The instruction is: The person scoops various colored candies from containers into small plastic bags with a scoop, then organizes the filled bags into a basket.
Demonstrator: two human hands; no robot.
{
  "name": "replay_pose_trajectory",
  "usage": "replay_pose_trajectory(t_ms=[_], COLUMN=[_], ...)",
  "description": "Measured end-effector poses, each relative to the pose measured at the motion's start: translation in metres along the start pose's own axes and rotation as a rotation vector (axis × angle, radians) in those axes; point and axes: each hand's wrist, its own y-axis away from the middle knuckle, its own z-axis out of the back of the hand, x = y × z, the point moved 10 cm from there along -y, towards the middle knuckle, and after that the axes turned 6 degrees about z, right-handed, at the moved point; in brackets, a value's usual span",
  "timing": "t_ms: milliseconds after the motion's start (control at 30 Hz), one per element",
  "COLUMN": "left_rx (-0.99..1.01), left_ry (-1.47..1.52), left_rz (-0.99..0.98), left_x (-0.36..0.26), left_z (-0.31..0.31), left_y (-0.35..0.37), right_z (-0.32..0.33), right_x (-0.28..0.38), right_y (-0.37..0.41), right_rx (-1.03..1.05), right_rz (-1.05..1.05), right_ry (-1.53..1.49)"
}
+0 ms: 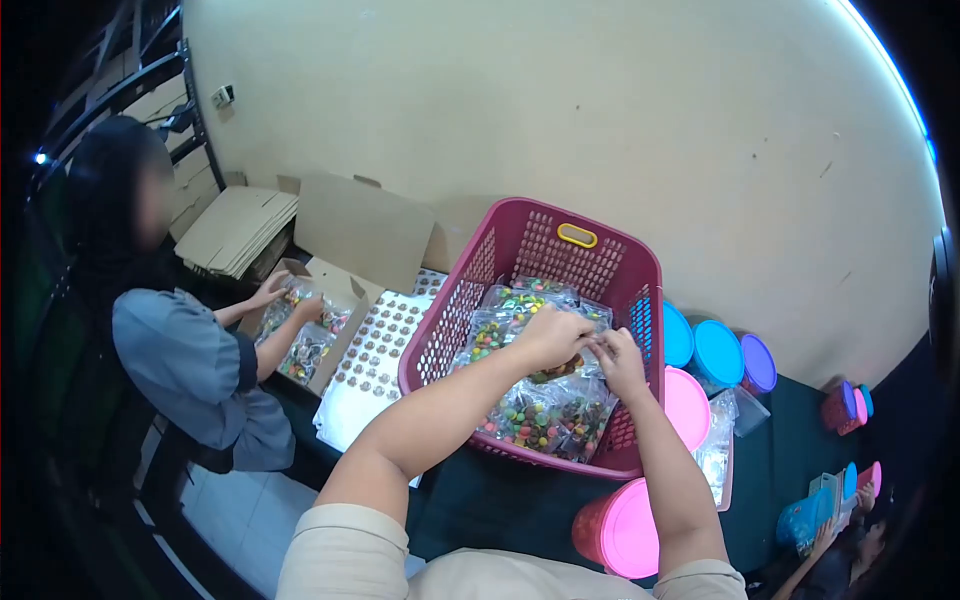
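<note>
Over a maroon plastic basket (530, 215), my left hand (552, 338) and my right hand (620, 362) meet close together, fingers pinched. Between them they grip the top edge of a clear plastic bag (562, 372), whose brownish contents show just below my fingers. Part of this bag is covered by my left hand. Beneath it, the basket is heaped with clear bags of colourful round candies (530, 415), mostly green, yellow, pink and dark brown.
Left of the basket lie sheets of round stickers (372, 345). A co-worker (190, 340) handles candy bags in an open cardboard box (335, 375). Tubs with pink (632, 530) and blue lids (718, 352) stand to the right. Another person (850, 550) is at far right.
</note>
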Motion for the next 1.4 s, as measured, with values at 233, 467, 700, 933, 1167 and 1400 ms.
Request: replay_pose_trajectory(t_ms=[233, 467, 700, 933, 1167, 1400], left_rx=[-0.058, -0.141, -0.195, -0.261, -0.039, 0.088], left_ry=[-0.06, -0.031, 0.026, 0.052, 0.345, 0.305], left_rz=[-0.025, -0.034, -0.014, -0.039, 0.264, 0.232], left_x=[0.0, 0.002, 0.011, 0.011, 0.051, 0.047], left_z=[-0.006, 0.01, 0.027, 0.036, 0.013, -0.012], left_y=[0.0, 0.0, -0.001, 0.0, -0.006, -0.003], right_z=[0.001, 0.008, 0.012, 0.017, 0.016, 0.015], right_x=[-0.023, -0.027, -0.029, -0.022, -0.017, 0.011], right_y=[0.008, 0.012, 0.012, 0.012, 0.014, 0.004], right_rx=[-0.026, -0.082, -0.076, -0.098, -0.111, -0.099], right_rz=[-0.152, -0.198, -0.242, -0.234, -0.163, -0.086], right_ry=[0.002, 0.062, 0.04, 0.067, 0.06, -0.014])
